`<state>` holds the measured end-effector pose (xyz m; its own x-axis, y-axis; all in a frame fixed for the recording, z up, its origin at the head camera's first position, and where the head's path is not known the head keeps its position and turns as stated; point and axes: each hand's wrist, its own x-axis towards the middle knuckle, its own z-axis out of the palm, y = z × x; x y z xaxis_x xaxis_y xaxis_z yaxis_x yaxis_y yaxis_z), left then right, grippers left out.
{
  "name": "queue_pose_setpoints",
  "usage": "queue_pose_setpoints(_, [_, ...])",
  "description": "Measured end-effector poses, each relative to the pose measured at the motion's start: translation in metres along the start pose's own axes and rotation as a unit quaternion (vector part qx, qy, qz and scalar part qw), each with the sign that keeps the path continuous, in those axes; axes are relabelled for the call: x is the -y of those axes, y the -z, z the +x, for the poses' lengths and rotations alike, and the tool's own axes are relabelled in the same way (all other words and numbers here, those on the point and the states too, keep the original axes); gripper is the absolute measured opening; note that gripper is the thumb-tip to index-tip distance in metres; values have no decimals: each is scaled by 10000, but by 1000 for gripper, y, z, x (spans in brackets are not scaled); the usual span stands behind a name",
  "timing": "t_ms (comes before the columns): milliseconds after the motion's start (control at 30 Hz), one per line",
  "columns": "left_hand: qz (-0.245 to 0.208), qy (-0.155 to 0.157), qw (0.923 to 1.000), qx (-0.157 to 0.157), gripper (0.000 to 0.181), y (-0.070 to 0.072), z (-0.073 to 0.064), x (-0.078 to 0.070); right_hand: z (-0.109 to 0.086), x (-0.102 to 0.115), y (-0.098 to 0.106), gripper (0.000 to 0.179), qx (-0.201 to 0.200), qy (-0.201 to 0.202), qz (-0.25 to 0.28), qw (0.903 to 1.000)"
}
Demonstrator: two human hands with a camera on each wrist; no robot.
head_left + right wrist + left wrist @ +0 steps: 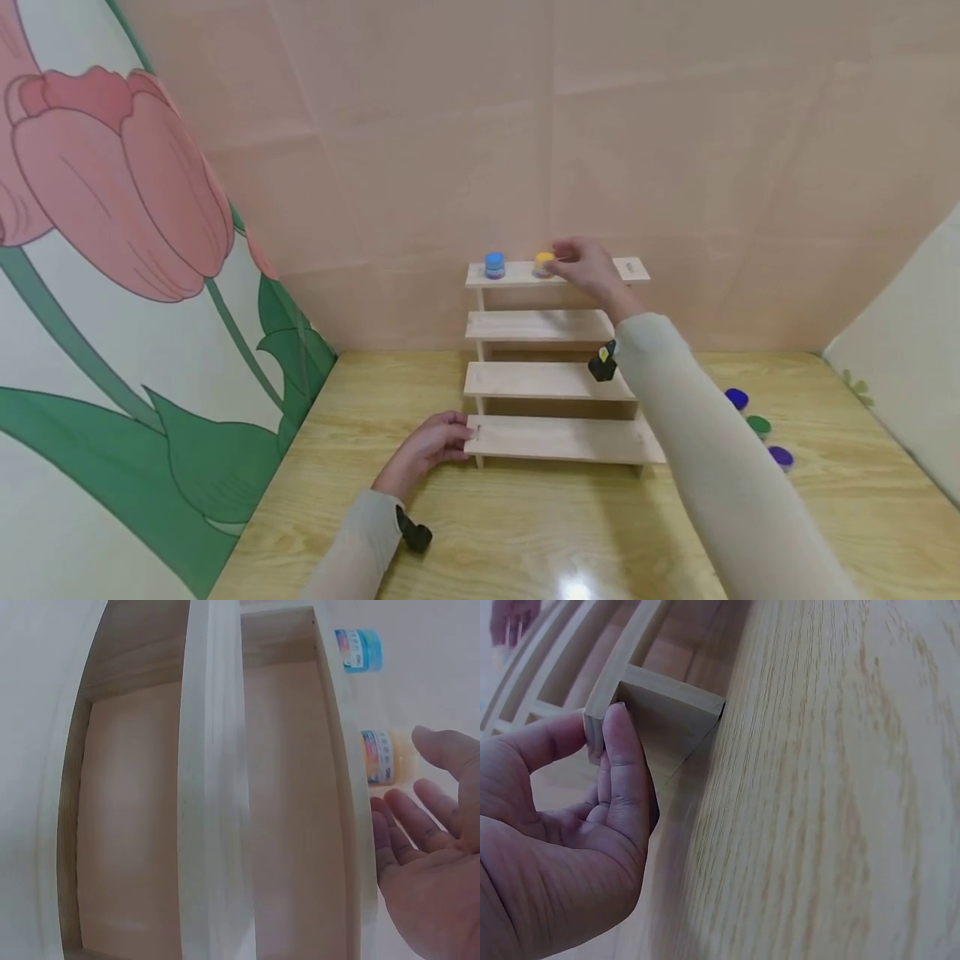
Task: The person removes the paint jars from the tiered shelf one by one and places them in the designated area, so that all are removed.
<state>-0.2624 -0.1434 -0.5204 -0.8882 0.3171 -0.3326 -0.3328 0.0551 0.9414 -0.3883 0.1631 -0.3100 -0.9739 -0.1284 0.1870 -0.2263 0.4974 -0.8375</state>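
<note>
A four-tier wooden shelf (555,437) stands on the table against the back wall. At the left end of its lowest board, my left hand (431,450) pinches the board's edge between thumb and fingers, as the left wrist view shows close up. My right hand (588,265) is up at the top board, beside a small yellow-capped jar (543,265). In the right wrist view the thumb and fingers are spread near the cap of that yellow jar (381,757), not closed round it. Farther left on the same board sits a blue jar (494,266).
To the right of the shelf, partly behind my right sleeve, are a dark blue-capped jar (737,399), a green-capped jar (759,427) and a purple-capped jar (781,457) on the wood-grain table (555,517). A tulip-patterned panel (120,183) borders the left side.
</note>
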Motion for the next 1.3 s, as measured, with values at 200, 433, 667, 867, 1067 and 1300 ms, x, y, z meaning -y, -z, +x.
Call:
queue_pose_setpoints(200, [-26, 5, 10000, 15, 35, 0, 0, 1, 7, 1, -11, 47, 51, -15, -146, 9999])
queue_pose_setpoints(433, [-123, 55, 9999, -19, 33, 0, 2, 0, 9, 2, -16, 44, -24, -64, -328, 9994])
queue_pose_setpoints(667, [-102, 32, 9999, 39, 33, -3, 3, 0, 3, 1, -14, 45, -149, -221, -377, 9989])
queue_pose_setpoints(867, [-106, 14, 9999, 29, 35, -4, 5, 3, -7, 0, -4, 51, -186, -95, -385, 9990])
queue_pose_setpoints(1067, [-71, -7, 10000, -5, 35, -4, 7, 4, -21, -4, 10, 51, -278, 125, -450, 9985])
queue_pose_setpoints(1300, [-97, -9, 10000, 11, 33, -5, 7, 4, -43, -9, 31, 49, -220, 415, -459, 9978])
